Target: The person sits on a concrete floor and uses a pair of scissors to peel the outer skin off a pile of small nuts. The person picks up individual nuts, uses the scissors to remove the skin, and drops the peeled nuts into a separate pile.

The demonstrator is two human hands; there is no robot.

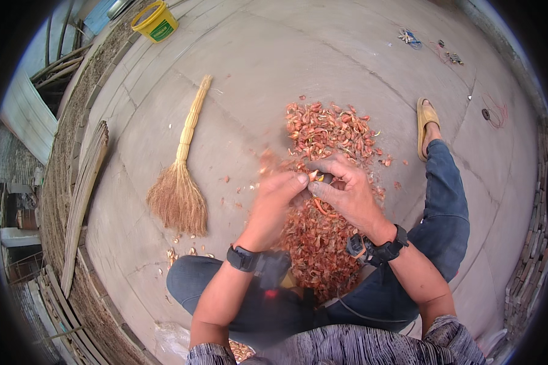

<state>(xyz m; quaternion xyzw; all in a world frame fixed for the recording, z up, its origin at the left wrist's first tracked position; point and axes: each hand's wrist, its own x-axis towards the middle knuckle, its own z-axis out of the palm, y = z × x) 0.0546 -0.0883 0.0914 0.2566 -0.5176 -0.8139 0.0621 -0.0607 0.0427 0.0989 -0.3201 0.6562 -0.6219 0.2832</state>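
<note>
My left hand (276, 189) and my right hand (347, 185) meet above the ground in front of me. Between my fingertips is a small reddish bulb (313, 175), pinched by the left thumb and fingers. A small cutting tool (320, 177) with dark and yellow parts sits in my right hand, mostly covered by the fingers. Beyond the hands lies a heap of red-skinned, shallot-like bulbs (331, 125), some with sprouts. Under the wrists, between my legs, spreads a pile of loose red skins (317, 246). An orange curved piece (323, 208) shows just below the right hand; what it belongs to is unclear.
A straw broom (185, 169) lies on the concrete floor (255, 59) to the left. Several pale bulbs (171, 255) are scattered by my left knee. Farther off stand a yellow bucket (155, 23) and a long weathered board (84, 205). Wires (409, 39) lie at upper right.
</note>
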